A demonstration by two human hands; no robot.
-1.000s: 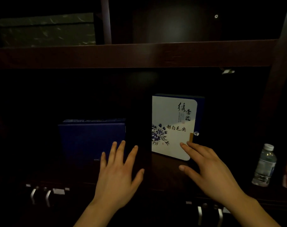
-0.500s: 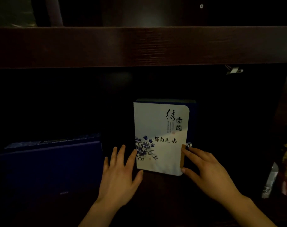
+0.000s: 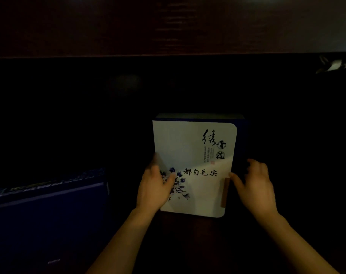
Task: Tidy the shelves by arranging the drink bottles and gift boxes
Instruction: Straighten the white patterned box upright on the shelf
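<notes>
Dim dark-wood shelf (image 3: pixel 190 230). Since half a second ago: closed in on white gift box (image 3: pixel 194 155), upright mid-shelf, well right of blue box (image 3: pixel 45 214). Thumb of left hand (image 3: pixel 154 190) across front, fingers (image 3: pixel 152 169) wrapped behind left edge; right hand (image 3: pixel 255 186) fingers curled round right side. Clamped both sides; likely ready to shift.

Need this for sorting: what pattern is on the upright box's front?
The gift box front is white with blue flowers and black calligraphy; head view.

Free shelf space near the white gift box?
Bare gap between dark blue box and white gift box, partly taken by the left hand. Right of it, beyond the right hand, looks bare but too dark to confirm.
</notes>
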